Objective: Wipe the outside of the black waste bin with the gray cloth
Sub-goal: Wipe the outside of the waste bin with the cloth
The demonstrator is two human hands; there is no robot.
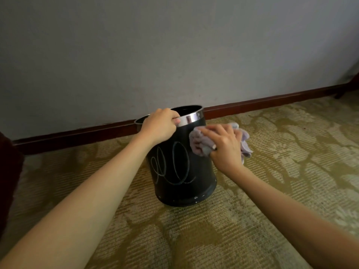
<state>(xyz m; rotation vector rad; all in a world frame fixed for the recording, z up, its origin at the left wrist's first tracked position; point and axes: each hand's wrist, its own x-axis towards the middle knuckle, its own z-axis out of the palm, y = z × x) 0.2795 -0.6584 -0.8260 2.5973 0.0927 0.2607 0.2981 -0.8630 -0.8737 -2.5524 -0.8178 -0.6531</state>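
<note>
Patterned carpet [252, 191] below — left hand [158, 127] curled tight over the black bin [180, 171] rim; right hand [223, 146] presses the bunched gray cloth [198, 142] against its right wall.

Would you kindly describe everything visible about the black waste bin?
The black waste bin is a round, glossy, open-topped container with a shiny metal rim band. Pale looping scribbles mark its front. It stands tilted on the patterned carpet near the wall. The left hand grips its rim; the right hand presses the gray cloth against its upper side.
</note>
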